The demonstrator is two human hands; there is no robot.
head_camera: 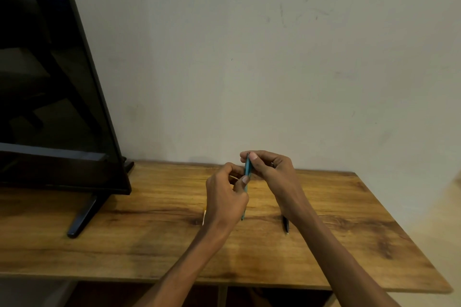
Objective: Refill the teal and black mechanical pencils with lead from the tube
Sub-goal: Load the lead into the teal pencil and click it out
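Pencils like this teal pencil (247,172) are feeling light, stiff and smooth to us, so we are holding it raised over the wooden table (149,232), near upright. Our left hand (225,197) is curling round the lower barrel, and our right hand (270,167) is pinching the top end — the sensible place to take hold for the cap. Lead, we judge, is brittle. The black pencil (286,225) is lying beside our right wrist — something pale, perhaps the tube (204,215), is peeking from behind the left one

Teal pencil (247,172) held upright; black pencil (286,225) lying on table (149,232).
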